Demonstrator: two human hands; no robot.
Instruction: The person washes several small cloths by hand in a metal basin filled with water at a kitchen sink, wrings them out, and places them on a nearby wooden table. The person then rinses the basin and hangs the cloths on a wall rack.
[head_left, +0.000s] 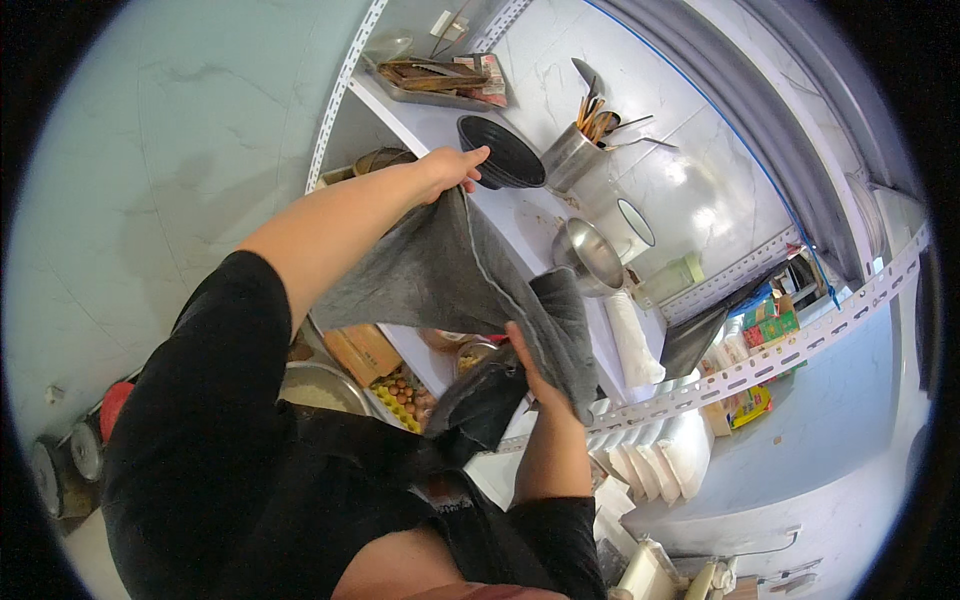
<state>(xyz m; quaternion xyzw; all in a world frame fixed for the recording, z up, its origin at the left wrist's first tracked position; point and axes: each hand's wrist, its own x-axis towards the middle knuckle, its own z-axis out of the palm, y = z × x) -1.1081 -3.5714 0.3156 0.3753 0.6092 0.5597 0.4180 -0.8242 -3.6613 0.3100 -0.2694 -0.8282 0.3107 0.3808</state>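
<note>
A large grey cloth (420, 270) hangs in folds between my two hands, above the front edge of a white shelf (525, 217). My left hand (450, 171) pinches its upper corner, with the thumb pointing over a black ribbed bowl (504, 154). Lower down, my right hand (538, 369) holds the bunched end of the cloth, thumb upward; its other fingers are hidden by the fabric. Beyond the cloth stand a stainless steel bowl (589, 255), a white enamel mug (628, 229) and a metal canister (571, 159) of utensils.
A metal tray (442, 97) with wooden boards lies at the shelf's far end. Eggs (405, 394), a cardboard box (363, 354) and a large pot (326, 386) are below. A perforated white rail (720, 386) crosses at right, near stacked white containers (667, 457).
</note>
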